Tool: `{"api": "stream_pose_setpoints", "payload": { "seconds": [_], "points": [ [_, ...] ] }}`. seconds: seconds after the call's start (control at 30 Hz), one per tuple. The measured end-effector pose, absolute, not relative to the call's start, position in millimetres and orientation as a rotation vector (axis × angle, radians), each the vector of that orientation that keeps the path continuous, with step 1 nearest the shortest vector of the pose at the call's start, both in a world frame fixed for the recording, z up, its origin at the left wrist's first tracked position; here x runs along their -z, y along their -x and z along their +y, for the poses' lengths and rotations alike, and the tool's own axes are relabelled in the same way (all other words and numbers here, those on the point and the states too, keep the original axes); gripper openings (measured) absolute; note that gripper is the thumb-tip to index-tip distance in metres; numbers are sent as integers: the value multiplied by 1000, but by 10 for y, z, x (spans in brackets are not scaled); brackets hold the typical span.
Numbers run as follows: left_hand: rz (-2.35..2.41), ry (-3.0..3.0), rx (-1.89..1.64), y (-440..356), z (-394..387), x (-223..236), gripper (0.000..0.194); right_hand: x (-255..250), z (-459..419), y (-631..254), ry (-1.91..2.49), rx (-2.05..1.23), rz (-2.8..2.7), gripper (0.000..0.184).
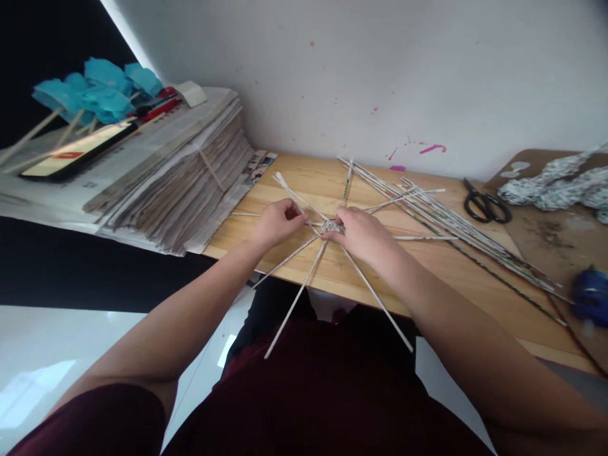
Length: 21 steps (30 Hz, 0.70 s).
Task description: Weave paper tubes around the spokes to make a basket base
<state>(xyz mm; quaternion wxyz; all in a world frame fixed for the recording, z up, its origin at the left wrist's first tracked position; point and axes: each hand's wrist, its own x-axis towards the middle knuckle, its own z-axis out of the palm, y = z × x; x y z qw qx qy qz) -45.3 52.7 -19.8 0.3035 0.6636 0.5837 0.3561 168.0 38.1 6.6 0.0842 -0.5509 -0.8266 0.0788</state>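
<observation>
Thin rolled newspaper sticks (304, 288) cross in a star on the wooden table (332, 272), with a small woven knot (332, 226) at their centre. My left hand (275, 221) is closed, pinching one of the sticks just left of the knot. My right hand (363, 235) is closed over the knot, fingers pressing down on it. Several stick ends reach past the table's front edge toward my lap.
A bundle of spare paper sticks (446, 218) lies to the right. Black scissors (487, 206) rest beyond them. A woven paper piece (555, 183) sits on a brown board at far right, with a blurred blue object (591, 294) nearby. At left a newspaper stack (180, 171) holds a phone (78, 152) and blue paper flowers (99, 88).
</observation>
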Motion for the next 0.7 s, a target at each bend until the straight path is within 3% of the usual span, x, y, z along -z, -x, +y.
{"api": "stream_pose_setpoints", "payload": {
  "seconds": [0.33,0.7],
  "points": [
    [1693,-1746,-914,471,633,180,32,-26,340,-1675,1398,-108,-2474,49],
    [1581,-1790,-899,560,700,206,32,92,363,-1712,1316,-158,-2602,32]
  ]
}}
